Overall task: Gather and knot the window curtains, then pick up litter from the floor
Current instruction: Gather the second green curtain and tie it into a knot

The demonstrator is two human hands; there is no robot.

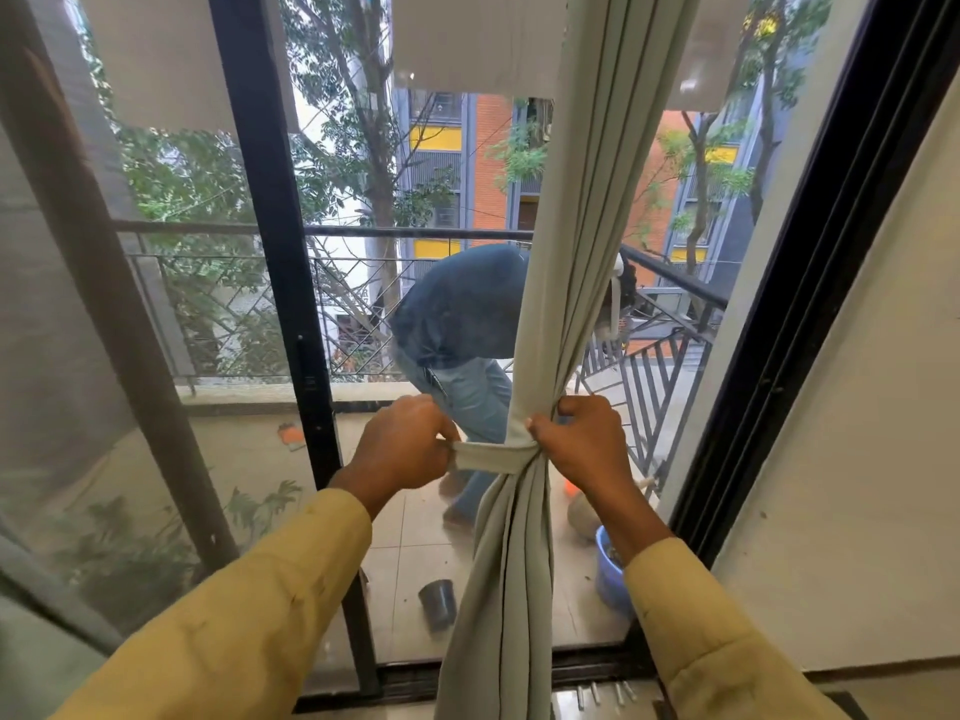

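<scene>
1. The pale grey-green curtain [576, 262] hangs just right of centre, in front of the window glass; it is gathered into a narrow bundle and cinched at its waist, fanning out again below toward 6 o'clock.
2. A flat band [493, 455] of the same cloth wraps the cinch and sticks out level toward 9 o'clock.
3. The left hand [402, 444] is at 9 o'clock of the cinch; its fingers and thumb pinch the free end of the band.
4. The right hand [584, 446] is at 3 o'clock of the cinch; its fingers are curled round the gathered curtain, gripping it just above the band.
5. Both arms wear mustard-yellow sleeves [234, 615], coming in from 7 and 5 o'clock.
6. A black door frame [270, 226] stands upright at 10 o'clock of the hands; a sheer curtain [52, 356] veils the far left.
7. Beyond the glass, a person [457, 304] in denim bends over on the tiled balcony, at 12 o'clock of the band; a metal railing [234, 231] runs behind.
8. On the balcony floor, a grey pot [438, 602] lies at 6 o'clock of the left hand; a blue basin [608, 569] sits at 6 o'clock of the right hand.
9. A cream wall [857, 407] fills the right edge.
</scene>
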